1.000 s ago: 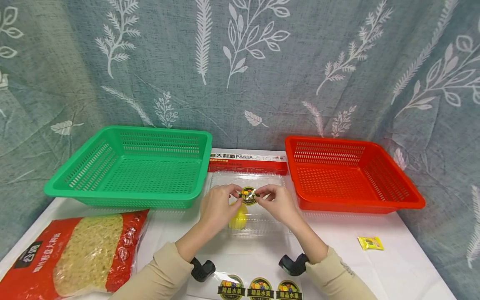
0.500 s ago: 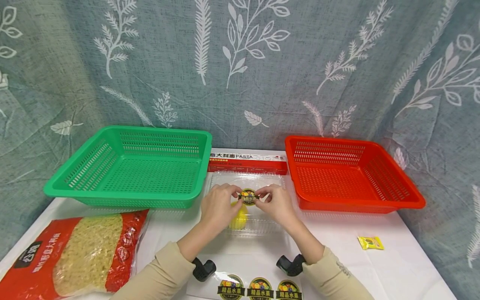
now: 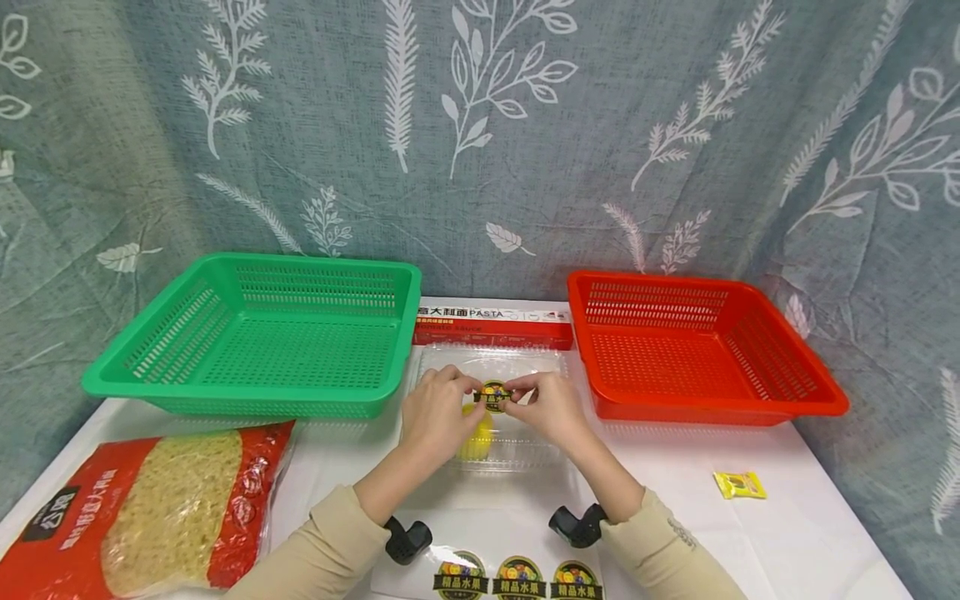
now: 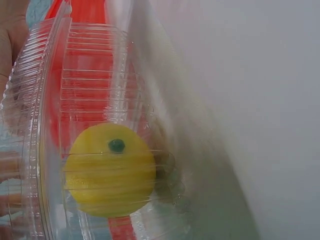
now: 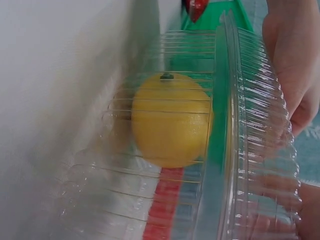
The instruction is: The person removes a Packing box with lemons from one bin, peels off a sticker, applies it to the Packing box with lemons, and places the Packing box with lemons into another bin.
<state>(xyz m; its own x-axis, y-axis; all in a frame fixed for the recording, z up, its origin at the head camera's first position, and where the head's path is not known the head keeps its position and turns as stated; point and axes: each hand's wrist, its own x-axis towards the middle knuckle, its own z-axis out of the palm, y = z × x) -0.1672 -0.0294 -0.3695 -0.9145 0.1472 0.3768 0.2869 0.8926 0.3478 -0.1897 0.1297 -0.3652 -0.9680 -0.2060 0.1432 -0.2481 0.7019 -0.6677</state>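
Currently, past the label sheet, left hand and right hand each pinch an edge of the round label, held over the clear container, yellow fruit inside; contact unclear. Pasta box behind. Step looks like label placement; next move likely calls for lining up flat, then pressing down. Versus a second ago: right forearm slightly further in, grip the same.

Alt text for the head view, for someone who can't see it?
The left hand and right hand pinch a round label over a clear plastic box holding a yellow fruit. A green basket stands left, a red basket right; three similar labels lie in front.
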